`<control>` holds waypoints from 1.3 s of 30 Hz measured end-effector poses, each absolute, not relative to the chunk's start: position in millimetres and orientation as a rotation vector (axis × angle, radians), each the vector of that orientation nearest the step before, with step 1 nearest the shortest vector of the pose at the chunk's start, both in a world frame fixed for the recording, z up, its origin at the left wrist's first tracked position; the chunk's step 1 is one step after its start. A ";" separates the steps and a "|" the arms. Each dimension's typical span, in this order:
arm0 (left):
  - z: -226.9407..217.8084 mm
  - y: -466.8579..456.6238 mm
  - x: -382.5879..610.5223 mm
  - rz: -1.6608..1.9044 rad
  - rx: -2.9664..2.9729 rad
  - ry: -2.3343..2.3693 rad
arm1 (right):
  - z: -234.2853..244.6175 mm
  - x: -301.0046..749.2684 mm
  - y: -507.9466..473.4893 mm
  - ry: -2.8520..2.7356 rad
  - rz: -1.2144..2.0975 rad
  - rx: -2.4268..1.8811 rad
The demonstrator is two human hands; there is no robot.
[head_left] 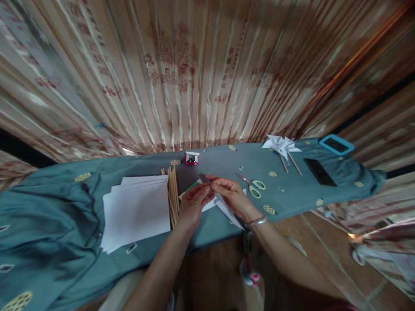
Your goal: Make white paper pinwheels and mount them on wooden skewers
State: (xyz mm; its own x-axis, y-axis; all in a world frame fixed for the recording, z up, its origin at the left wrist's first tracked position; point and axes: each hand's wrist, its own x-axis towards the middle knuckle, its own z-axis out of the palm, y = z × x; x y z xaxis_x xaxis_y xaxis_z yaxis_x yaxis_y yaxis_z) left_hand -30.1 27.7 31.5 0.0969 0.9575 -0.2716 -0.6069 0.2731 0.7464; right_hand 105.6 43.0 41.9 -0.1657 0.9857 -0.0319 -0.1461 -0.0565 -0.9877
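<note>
My left hand (193, 203) and my right hand (229, 195) meet over the teal tablecloth (65, 203), fingers pinched together on a folded white paper piece (223, 207) that sticks out below them. A green edge shows under my left fingers. A bundle of wooden sticks (173, 194) lies just left of my left hand. Green-handled scissors (254, 185) lie just right of my right hand. A bangle circles my right wrist.
A stack of white paper sheets (136, 211) lies at the left. A small red box (191, 158) stands at the back. White paper pinwheels on sticks (282, 149), a black phone (319, 172) and a blue-framed device (336, 144) lie at the right. A curtain hangs behind.
</note>
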 end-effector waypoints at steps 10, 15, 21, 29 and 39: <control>31.0 27.8 -1.2 1.107 0.525 0.845 | 30.6 139.5 31.7 -1.222 1.243 -1.146; 31.8 30.4 3.9 1.106 0.552 0.895 | 32.5 150.3 28.2 -1.269 1.197 -1.174; 30.6 30.8 3.1 1.162 0.712 0.960 | 38.8 152.6 21.4 -1.366 1.119 -1.133; 31.4 28.3 6.4 1.210 0.893 1.002 | 29.0 152.3 24.9 -1.209 1.321 -1.141; 31.3 20.4 4.2 1.169 0.822 1.010 | 22.8 167.9 29.5 -1.352 1.017 -1.232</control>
State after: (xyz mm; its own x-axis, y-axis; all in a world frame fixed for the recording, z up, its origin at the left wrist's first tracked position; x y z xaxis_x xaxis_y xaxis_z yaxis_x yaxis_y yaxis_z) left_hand 4.2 20.4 31.3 0.0813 0.9767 -0.1984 -0.3379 0.2143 0.9165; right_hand 167.9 29.5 22.8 0.0212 0.9911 0.1315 0.1486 0.1269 -0.9807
